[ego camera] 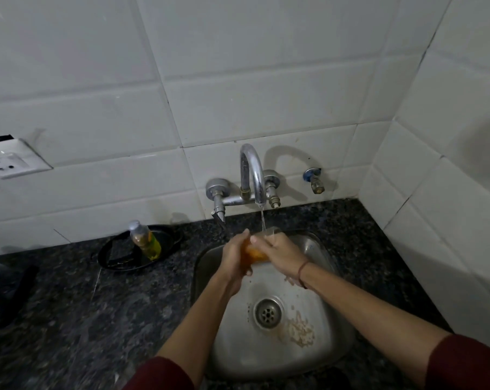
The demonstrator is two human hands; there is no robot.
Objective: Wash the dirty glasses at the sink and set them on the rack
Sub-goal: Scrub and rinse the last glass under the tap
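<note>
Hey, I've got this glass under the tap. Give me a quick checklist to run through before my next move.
1. Water from the tap reaches the glass: ok.
2. Left hand and right hand both grip the glass: ok.
3. Glass clean: not ok, orange residue inside.
4. Sink draining: ok, no pooled water.
5. Soap bottle nearby: ok, upright on the black pan.
6. Free space on the rack: cannot tell, not in view.
</note>
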